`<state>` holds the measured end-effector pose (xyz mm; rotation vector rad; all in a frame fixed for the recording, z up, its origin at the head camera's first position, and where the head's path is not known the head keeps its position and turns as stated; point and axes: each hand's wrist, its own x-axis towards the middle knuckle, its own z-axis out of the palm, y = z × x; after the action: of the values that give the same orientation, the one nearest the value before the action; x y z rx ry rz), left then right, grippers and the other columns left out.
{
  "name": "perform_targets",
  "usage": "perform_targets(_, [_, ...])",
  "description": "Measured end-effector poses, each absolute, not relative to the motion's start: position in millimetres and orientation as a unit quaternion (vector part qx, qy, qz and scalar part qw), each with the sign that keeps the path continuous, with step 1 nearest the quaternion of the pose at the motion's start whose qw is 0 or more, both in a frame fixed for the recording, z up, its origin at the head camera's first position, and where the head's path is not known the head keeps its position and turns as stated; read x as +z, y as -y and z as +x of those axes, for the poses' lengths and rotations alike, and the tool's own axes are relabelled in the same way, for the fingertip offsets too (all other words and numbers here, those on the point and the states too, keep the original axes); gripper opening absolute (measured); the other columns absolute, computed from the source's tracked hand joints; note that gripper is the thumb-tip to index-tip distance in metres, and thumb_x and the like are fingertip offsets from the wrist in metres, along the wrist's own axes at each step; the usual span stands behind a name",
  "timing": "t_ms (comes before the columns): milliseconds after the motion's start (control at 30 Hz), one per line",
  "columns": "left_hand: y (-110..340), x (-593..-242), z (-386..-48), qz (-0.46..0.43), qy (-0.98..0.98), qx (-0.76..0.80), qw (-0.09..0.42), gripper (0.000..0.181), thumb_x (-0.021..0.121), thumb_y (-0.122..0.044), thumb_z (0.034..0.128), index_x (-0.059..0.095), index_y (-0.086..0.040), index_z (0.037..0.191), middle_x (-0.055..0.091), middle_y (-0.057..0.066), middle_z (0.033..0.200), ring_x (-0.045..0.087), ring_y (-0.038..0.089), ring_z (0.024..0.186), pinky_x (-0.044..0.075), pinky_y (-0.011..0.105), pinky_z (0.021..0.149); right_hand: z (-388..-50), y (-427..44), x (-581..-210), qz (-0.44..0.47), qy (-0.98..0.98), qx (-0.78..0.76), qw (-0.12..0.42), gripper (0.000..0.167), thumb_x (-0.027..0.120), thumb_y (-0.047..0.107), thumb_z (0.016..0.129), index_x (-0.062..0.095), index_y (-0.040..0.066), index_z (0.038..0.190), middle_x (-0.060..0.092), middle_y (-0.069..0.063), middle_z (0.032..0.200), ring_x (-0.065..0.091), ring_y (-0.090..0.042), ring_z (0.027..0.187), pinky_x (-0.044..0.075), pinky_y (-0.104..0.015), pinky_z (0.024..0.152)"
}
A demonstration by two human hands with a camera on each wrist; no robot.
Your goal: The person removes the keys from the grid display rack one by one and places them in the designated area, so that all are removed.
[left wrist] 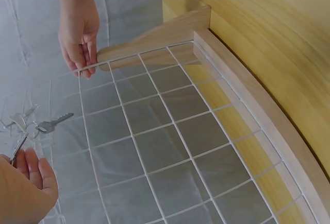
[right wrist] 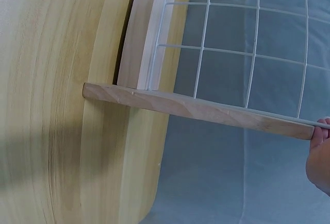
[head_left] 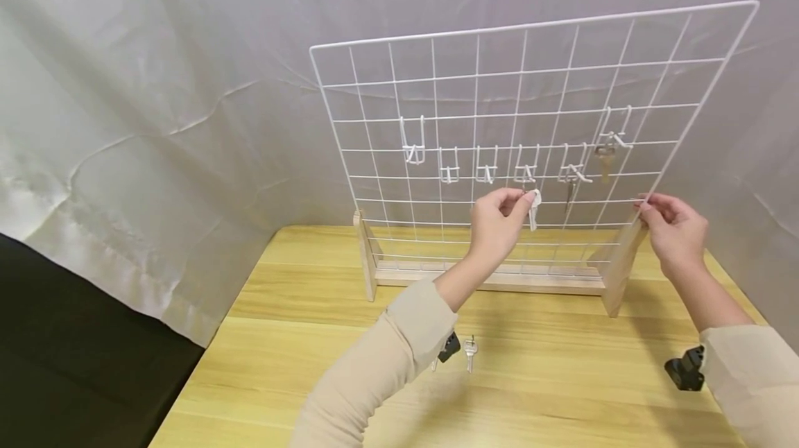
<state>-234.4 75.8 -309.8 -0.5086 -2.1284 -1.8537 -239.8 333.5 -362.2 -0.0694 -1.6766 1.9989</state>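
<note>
A stand (head_left: 555, 285) on the table (head_left: 299, 330) holds up a wire grid (head_left: 477, 75), with a curtain (head_left: 218, 32) behind. Across the grid runs a row of four hooks (head_left: 487, 174), between a higher left hook (head_left: 413, 152) and a higher right hook (head_left: 616, 139). One key (head_left: 605, 152) hangs on the latter, a second key (head_left: 569, 195) on the row's rightmost hook. A third key (head_left: 535, 209), in the left hand (head_left: 497, 226), is just below the row's third hook. The right hand (head_left: 679, 233) is at the grid's right edge. A fourth key (head_left: 471, 351) lies before the stand.

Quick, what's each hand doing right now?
Left hand: closed, pinching a silver key between thumb and fingers.
Right hand: closed, pinching the edge of the white wire grid.
</note>
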Motion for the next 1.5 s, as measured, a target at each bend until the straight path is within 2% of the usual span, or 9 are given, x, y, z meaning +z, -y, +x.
perform_targets(267, [-80, -308, -228, -0.190, 0.737, -0.637, 0.121, 0.017, 0.063, -0.014, 0.0874, 0.068, 0.002, 0.091, 0.070, 0.015, 0.082, 0.051, -0.005, 0.059, 0.049, 0.008, 0.057, -239, -336, -362, -0.035, 0.618, 0.743, 0.255, 0.032, 0.049, -0.008, 0.088, 0.067, 0.018, 0.084, 0.070, 0.016, 0.075, 0.064, 0.006, 0.068, 0.049, -0.003, 0.063])
perform_targets(633, [-78, -321, -225, -0.209, 0.730, -0.641, 0.112, 0.017, 0.062, -0.011, 0.0877, 0.067, 0.005, 0.090, 0.070, 0.017, 0.081, 0.056, 0.001, 0.059, 0.050, 0.009, 0.056, -240, -333, -362, -0.026, 0.615, 0.743, 0.264, 0.032, 0.049, -0.008, 0.088, 0.067, 0.016, 0.082, 0.070, 0.014, 0.074, 0.064, 0.005, 0.069, 0.049, -0.004, 0.062])
perform_targets(933, [-75, -342, -226, -0.180, 0.745, -0.636, 0.091, 0.015, 0.063, -0.010, 0.0867, 0.068, 0.004, 0.088, 0.070, 0.016, 0.081, 0.060, 0.010, 0.061, 0.049, 0.009, 0.055, -240, -333, -361, -0.020, 0.609, 0.748, 0.262, 0.033, 0.048, -0.010, 0.088, 0.068, 0.016, 0.084, 0.071, 0.014, 0.076, 0.064, 0.005, 0.069, 0.050, -0.004, 0.063])
perform_targets(1067, [-74, -350, -227, -0.173, 0.743, -0.640, 0.092, 0.015, 0.064, -0.009, 0.0860, 0.068, 0.005, 0.087, 0.069, 0.017, 0.079, 0.064, 0.019, 0.064, 0.049, 0.009, 0.055, -241, -333, -362, -0.018, 0.610, 0.746, 0.266, 0.033, 0.048, -0.010, 0.087, 0.068, 0.016, 0.083, 0.071, 0.013, 0.075, 0.064, 0.005, 0.068, 0.050, -0.004, 0.062])
perform_targets(1300, [-69, -362, -227, -0.159, 0.750, -0.635, 0.089, 0.014, 0.064, -0.008, 0.0855, 0.068, 0.005, 0.086, 0.069, 0.017, 0.077, 0.056, 0.003, 0.057, 0.049, 0.009, 0.055, -243, -333, -363, -0.016, 0.610, 0.744, 0.274, 0.028, 0.052, -0.006, 0.087, 0.068, 0.015, 0.082, 0.071, 0.013, 0.073, 0.064, 0.004, 0.066, 0.050, -0.004, 0.060])
perform_targets(1500, [-64, -370, -227, -0.143, 0.756, -0.632, 0.085, 0.013, 0.064, -0.008, 0.0848, 0.068, 0.004, 0.085, 0.069, 0.016, 0.078, 0.050, -0.002, 0.058, 0.047, 0.008, 0.056, -243, -335, -363, -0.002, 0.600, 0.752, 0.273, 0.022, 0.057, -0.004, 0.087, 0.070, 0.014, 0.081, 0.071, 0.011, 0.071, 0.064, 0.002, 0.062, 0.050, -0.005, 0.058])
